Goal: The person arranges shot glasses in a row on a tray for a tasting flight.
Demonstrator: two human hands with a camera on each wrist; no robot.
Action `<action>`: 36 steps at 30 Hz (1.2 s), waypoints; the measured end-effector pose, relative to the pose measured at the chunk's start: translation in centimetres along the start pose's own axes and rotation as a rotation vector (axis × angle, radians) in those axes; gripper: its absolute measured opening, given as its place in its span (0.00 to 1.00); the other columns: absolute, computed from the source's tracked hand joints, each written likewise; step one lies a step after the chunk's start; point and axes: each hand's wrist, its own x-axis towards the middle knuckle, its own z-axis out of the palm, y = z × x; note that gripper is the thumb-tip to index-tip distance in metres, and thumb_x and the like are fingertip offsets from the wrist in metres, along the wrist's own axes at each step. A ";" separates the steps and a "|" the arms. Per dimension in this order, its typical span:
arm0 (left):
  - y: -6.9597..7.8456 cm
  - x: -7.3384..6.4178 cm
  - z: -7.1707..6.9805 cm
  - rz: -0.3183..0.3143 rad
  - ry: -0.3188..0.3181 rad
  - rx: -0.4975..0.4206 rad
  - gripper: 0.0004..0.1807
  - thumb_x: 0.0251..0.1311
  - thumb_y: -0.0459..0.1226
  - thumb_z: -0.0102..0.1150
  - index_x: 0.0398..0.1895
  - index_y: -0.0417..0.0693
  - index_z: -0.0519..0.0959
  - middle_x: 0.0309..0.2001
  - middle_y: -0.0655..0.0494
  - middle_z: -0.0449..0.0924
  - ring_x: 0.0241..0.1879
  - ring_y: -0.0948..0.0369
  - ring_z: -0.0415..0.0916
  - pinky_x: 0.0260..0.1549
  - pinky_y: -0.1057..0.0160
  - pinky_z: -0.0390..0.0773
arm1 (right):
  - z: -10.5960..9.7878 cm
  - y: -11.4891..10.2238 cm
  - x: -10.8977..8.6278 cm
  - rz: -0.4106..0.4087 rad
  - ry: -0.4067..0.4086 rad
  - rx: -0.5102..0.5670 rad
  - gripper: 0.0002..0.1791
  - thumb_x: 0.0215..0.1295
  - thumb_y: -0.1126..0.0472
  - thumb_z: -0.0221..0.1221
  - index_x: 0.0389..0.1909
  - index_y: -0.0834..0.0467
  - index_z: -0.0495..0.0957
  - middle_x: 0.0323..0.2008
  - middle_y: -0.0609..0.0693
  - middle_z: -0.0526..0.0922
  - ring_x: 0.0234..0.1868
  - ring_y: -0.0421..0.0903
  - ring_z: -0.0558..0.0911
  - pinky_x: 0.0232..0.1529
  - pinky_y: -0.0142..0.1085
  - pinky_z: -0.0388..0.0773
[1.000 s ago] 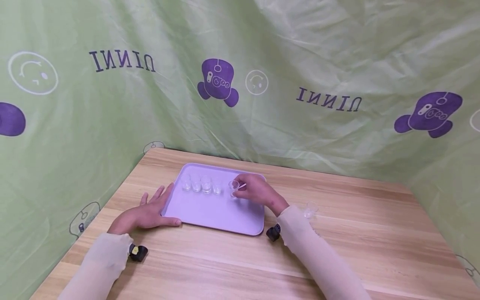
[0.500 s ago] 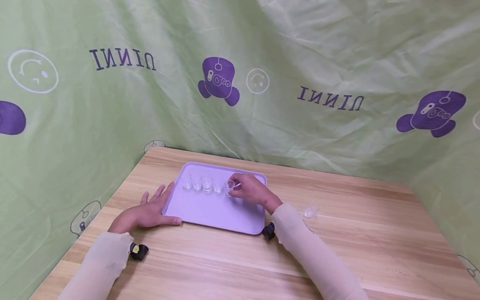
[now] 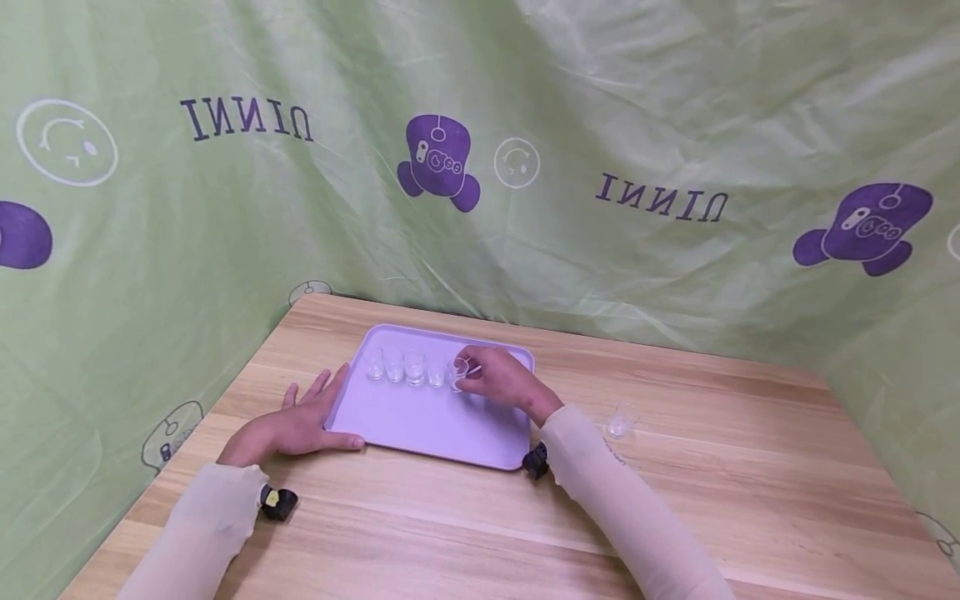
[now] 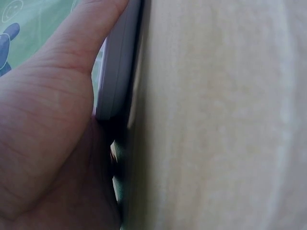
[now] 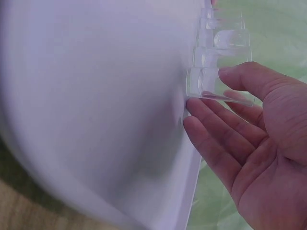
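On the lilac tray (image 3: 431,425), several small clear shot glasses (image 3: 414,369) stand upright in a row near the far side. My right hand (image 3: 506,379) pinches the shot glass (image 5: 206,82) at the right end of the row, close beside its neighbour. Its thumb presses the near wall while the other fingers lie around the far side and below, near the tray surface. My left hand (image 3: 296,423) rests at the tray's near left corner, fingers straight along the left side and thumb along the front edge. Up close, the left palm (image 4: 43,115) sits against the tray's rim (image 4: 117,72).
Clear glassware (image 3: 618,422) stands on the wooden table (image 3: 450,533) right of the tray, beside my right forearm. A green printed cloth (image 3: 337,217) hangs behind the table and along its sides.
My right hand has slid the shot glass left, narrowing the gap to the row; over the last half second it has barely moved. My left hand stays at the tray corner.
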 end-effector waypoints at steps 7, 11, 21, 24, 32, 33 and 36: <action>0.0 0.0 0.0 0.016 0.003 0.005 0.71 0.57 0.63 0.70 0.81 0.35 0.32 0.81 0.32 0.34 0.78 0.34 0.25 0.65 0.27 0.20 | 0.1 0.1 -0.1 0.016 0.007 -0.009 0.14 0.66 0.64 0.70 0.50 0.61 0.81 0.44 0.52 0.88 0.47 0.46 0.86 0.48 0.35 0.82; 0.0 0.0 0.0 0.013 0.002 0.005 0.71 0.57 0.63 0.70 0.81 0.35 0.32 0.81 0.32 0.34 0.78 0.34 0.26 0.65 0.27 0.20 | 0.2 0.1 -0.1 0.022 0.010 -0.025 0.14 0.66 0.62 0.70 0.50 0.59 0.81 0.44 0.51 0.88 0.46 0.45 0.86 0.47 0.36 0.82; -0.1 0.1 0.0 0.004 0.000 0.008 0.71 0.57 0.64 0.69 0.82 0.35 0.32 0.81 0.32 0.34 0.78 0.35 0.25 0.65 0.28 0.20 | 0.3 0.0 -0.1 0.044 0.015 -0.070 0.14 0.67 0.60 0.69 0.51 0.57 0.82 0.45 0.51 0.88 0.46 0.45 0.86 0.47 0.37 0.81; -0.2 0.0 0.1 0.015 0.008 0.000 0.71 0.56 0.64 0.69 0.82 0.35 0.32 0.81 0.32 0.34 0.78 0.34 0.25 0.65 0.27 0.20 | 0.2 0.0 -0.1 0.050 0.011 -0.079 0.15 0.67 0.60 0.69 0.52 0.57 0.81 0.45 0.51 0.88 0.45 0.45 0.86 0.47 0.37 0.81; -0.1 0.1 0.1 0.011 0.007 -0.001 0.71 0.56 0.64 0.69 0.82 0.35 0.32 0.81 0.32 0.34 0.78 0.34 0.26 0.65 0.28 0.20 | 0.0 0.1 -0.2 0.059 -0.022 -0.038 0.18 0.68 0.63 0.68 0.57 0.61 0.80 0.47 0.55 0.88 0.47 0.47 0.86 0.46 0.36 0.82; -0.1 0.1 0.1 0.007 0.004 0.000 0.71 0.57 0.64 0.69 0.82 0.35 0.32 0.81 0.32 0.34 0.78 0.34 0.26 0.65 0.28 0.20 | -0.1 0.1 -0.2 0.057 -0.026 -0.023 0.19 0.67 0.64 0.68 0.57 0.62 0.79 0.47 0.55 0.88 0.47 0.48 0.86 0.46 0.36 0.82; 0.0 0.0 0.1 0.002 0.001 0.005 0.71 0.57 0.63 0.69 0.81 0.35 0.32 0.81 0.32 0.34 0.78 0.34 0.26 0.65 0.28 0.20 | -0.3 0.2 -0.4 0.048 -0.033 0.002 0.20 0.67 0.66 0.67 0.58 0.66 0.78 0.47 0.57 0.88 0.48 0.49 0.87 0.46 0.35 0.82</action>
